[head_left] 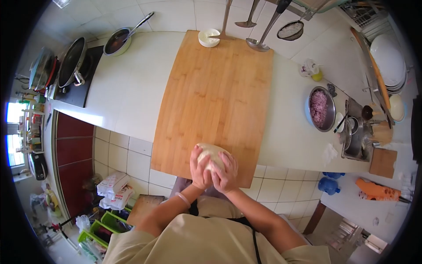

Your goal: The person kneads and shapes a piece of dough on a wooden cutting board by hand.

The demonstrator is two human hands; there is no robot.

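Observation:
A pale, rounded lump of dough [210, 151] sits at the near edge of a large wooden board [215, 92]. My left hand [200, 169] wraps round its left side, fingers curled over the top. From the right, my right hand [225, 171] grips the same dough, its fingers pressed against the surface. Both hands meet at the wrists' side, close to my body. Part of the dough is hidden beneath the fingers. A bracelet circles my left wrist.
At the board's far edge stands a small white bowl [209, 38] of white powder. Ladles [259, 45] and a strainer [291, 31] hang above. On the right are a metal bowl [320, 109] of purplish food and a sink [357, 147]; on the left, a pan [72, 61] and a pot [118, 42].

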